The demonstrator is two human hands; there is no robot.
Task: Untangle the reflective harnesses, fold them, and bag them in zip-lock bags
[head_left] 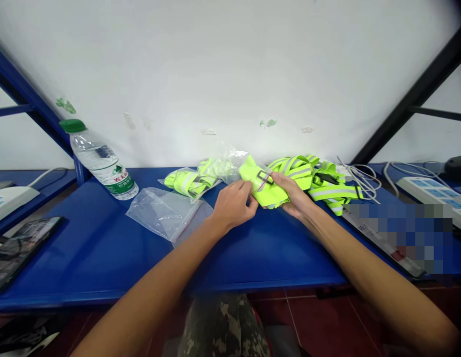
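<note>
Head view: your left hand (233, 204) is half closed, its fingertips (248, 186) pinching the edge of a folded hi-vis vest (271, 193), while your right hand (292, 194) curls over the other side of that fold. Neither hand is fully open. The vest sits just right of centre on the blue shelf (103, 253), with a black buckle (265, 177) on top. That buckle could catch and tear the thin, crumpled clear bag (228, 166) touching the vest's upper left if you press the two together. Further left lies a bagged vest (189, 182), and a flat zip bag (159, 213) lies nearer you; its slick plastic could slide if your left forearm brushes it. To the right, a tangled heap of reflective vests (321, 181) touches the white cables (360, 178), so a strap could snag and drag them. At the upper left of the frame, an uncapped-looking call is impossible: the water bottle (99, 166) has a green cap, but it lies tilted and could roll if knocked.
</note>
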